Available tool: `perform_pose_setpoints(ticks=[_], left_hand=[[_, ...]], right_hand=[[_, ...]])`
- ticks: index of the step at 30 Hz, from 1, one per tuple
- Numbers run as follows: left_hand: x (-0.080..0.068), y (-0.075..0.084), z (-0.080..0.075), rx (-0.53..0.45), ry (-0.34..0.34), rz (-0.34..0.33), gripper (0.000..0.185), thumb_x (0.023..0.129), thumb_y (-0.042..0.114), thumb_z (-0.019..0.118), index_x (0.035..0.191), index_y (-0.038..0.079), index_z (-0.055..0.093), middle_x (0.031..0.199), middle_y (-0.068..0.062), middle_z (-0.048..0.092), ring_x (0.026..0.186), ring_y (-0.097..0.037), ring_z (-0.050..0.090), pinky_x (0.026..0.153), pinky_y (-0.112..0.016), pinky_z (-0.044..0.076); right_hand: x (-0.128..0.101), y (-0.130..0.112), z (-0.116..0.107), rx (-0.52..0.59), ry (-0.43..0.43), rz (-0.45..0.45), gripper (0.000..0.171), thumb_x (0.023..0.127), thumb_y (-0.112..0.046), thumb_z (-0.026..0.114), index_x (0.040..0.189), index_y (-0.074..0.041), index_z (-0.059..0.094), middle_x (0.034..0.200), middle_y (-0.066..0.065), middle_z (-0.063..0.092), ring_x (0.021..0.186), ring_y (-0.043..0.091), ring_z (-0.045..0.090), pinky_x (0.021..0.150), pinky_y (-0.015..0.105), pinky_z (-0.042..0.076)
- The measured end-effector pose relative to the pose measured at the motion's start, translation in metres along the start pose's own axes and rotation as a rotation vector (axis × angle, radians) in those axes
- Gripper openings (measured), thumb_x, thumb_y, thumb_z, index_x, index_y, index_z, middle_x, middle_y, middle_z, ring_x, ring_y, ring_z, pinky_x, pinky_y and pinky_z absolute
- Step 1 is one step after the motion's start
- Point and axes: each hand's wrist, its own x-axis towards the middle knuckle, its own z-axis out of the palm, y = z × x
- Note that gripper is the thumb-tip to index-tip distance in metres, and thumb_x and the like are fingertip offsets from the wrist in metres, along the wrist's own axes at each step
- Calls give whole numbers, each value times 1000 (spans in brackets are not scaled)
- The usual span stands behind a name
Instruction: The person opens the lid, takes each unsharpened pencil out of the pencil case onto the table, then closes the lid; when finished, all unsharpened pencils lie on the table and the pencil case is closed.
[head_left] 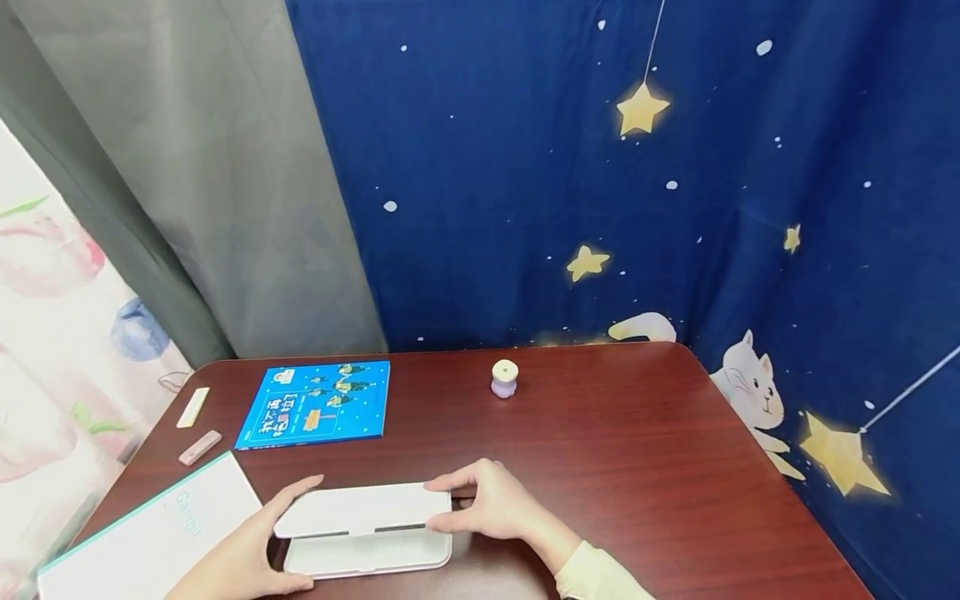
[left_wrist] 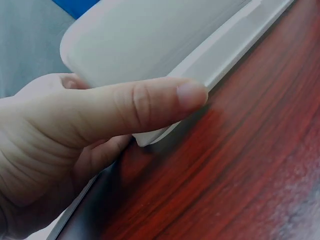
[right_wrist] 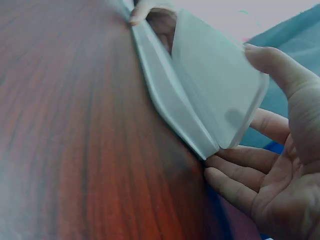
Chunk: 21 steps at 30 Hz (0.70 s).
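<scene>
- Two small pale bars (head_left: 192,407) are seen at the far left edge of the table (head_left: 637,467), one cream and one pinkish, lying apart from each other.
- A white notebook (head_left: 150,533) with a teal edge is laid at the near left corner, just beside the left hand.
- A blue book (head_left: 315,404) is placed flat behind the notebook, well apart from both hands.
- The left hand (head_left: 247,554) is wrapped round the left end of a white hinged case (head_left: 363,529); in the left wrist view the thumb (left_wrist: 150,102) is seen pressed along the lid's edge, with the other fingers curled under the case.
- The case is set at the near middle of the table, its base resting on the wood and its lid (head_left: 363,508) raised partly open.
- The right hand (head_left: 491,504) is held against the right end of the case; the lid's corner is pinched between thumb and fingers, as shown in the right wrist view, where the fingers (right_wrist: 235,182) are seen touching the base's end.
- A small lilac spool (head_left: 504,378) with a cream top is stood upright further back, right of the book, well apart from the case.
</scene>
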Motion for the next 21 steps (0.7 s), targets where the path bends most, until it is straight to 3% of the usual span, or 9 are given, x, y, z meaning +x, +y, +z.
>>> perform_pose_setpoints(ticks=[3,5,9,11,13,16,21], left_hand=[[-1,0,0,-63,-1,35,114,78,40,92,164,11,22,152,-21,47,122,6,51,92,-17,52],[-2,-1,2,-134,-2,77,117,79,33,92,165,8,18,152,-17,47,124,7,53,94,-13,49],[-4,-4,5,-247,-2,154,118,80,20,91,166,4,12,153,11,45,130,3,53,100,-6,41],[-4,-5,6,-272,2,162,116,82,16,90,167,5,11,151,26,41,133,5,51,101,-6,41],[-4,-5,6,-272,5,157,113,84,16,88,167,7,11,151,30,39,133,7,48,101,-7,41],[-4,-4,7,-267,12,146,112,87,19,86,168,9,9,155,16,41,134,8,46,101,-6,40],[-3,-4,10,-292,59,180,129,83,14,89,166,7,-9,156,-34,36,134,10,45,102,-3,36]], right_hand=[[2,-1,-3,70,20,39,32,86,-28,87,117,-20,82,102,-7,80,95,5,73,84,21,58],[3,-2,-5,83,31,58,28,90,-30,84,117,-21,82,98,-6,80,94,5,73,83,21,56],[4,-4,-6,152,40,97,25,94,-30,79,116,-19,82,99,-2,80,94,7,73,83,26,59],[5,-5,-6,181,44,111,24,95,-30,78,116,-18,82,99,0,80,94,8,73,83,30,61],[5,-5,-6,190,53,121,23,96,-29,77,116,-17,82,100,1,80,92,9,72,82,35,63],[8,-4,-6,153,77,120,24,98,-33,74,115,-17,82,101,0,80,92,10,72,81,35,63],[15,-1,-5,78,148,107,40,107,-44,58,112,-11,81,109,5,79,93,19,77,77,34,63]])
